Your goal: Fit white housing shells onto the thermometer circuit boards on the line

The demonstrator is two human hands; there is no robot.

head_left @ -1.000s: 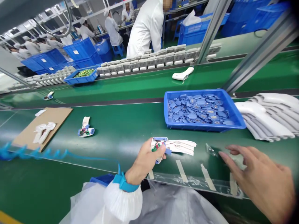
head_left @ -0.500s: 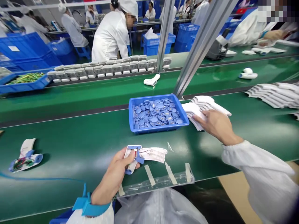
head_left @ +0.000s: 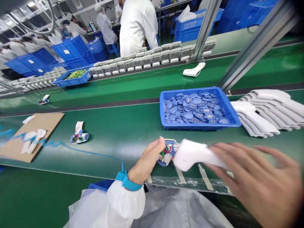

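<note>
A green bench [head_left: 118,126] runs across a busy workroom where people in white coats work behind. Near its front edge, an open housing [head_left: 165,152] with a green board and wires sits in the left hand [head_left: 149,156], whose fingers are partly curled around it. The right hand [head_left: 257,175] pinches the narrow end of a white shell [head_left: 192,153], its fingers closed on it. The shell overlaps the housing in view; whether they touch cannot be told. Beyond stands a blue bin [head_left: 201,127] of blue pieces, with stacked white shells [head_left: 268,110] just beside it. Farther left lie another open housing [head_left: 79,136] and a cardboard sheet [head_left: 52,122].
</note>
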